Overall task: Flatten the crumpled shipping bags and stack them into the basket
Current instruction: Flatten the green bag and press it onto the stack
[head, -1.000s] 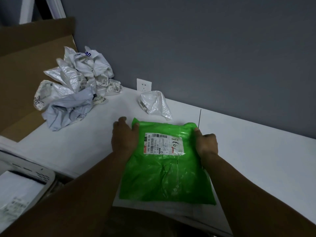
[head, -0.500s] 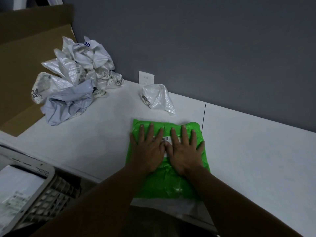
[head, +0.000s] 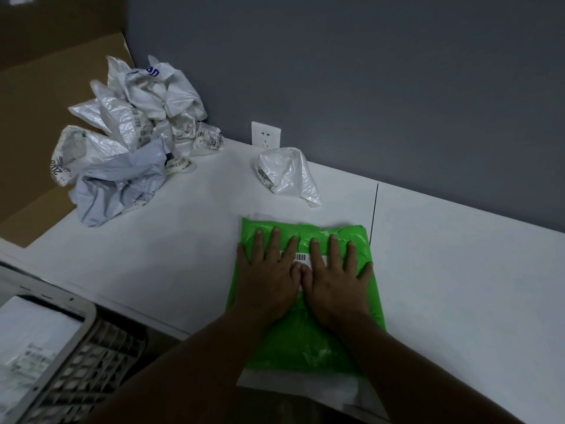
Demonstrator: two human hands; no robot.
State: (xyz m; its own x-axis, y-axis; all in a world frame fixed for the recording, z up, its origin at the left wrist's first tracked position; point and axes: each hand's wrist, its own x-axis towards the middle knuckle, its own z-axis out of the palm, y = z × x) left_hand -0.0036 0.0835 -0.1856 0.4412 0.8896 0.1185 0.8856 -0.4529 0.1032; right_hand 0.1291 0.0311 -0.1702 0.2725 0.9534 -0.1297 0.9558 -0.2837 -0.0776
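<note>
Fingers [head: 276, 240] spread flat; left hand [head: 269, 280], right hand [head: 334, 281] press green shipping bag [head: 305, 341] onto surface [head: 458, 286], smoothing creases for stacking.

Single view, head-worn, wide-angle. Looks forward and steeply down across white table [head: 458, 270] toward grey wall [head: 367, 71]. Close range: forearms enter from bottom edge; left hand [head: 269, 280] and right hand [head: 334, 280] sit just below frame centre, flat on green shipping bag [head: 305, 341]. Frame tilted: far table edge runs down to right. Lower-left corner cuts basket [head: 88, 315], below near table edge. Upper left, farther off: pile of crumpled bags [head: 131, 139]. Wall socket [head: 265, 134] above centre.
</note>
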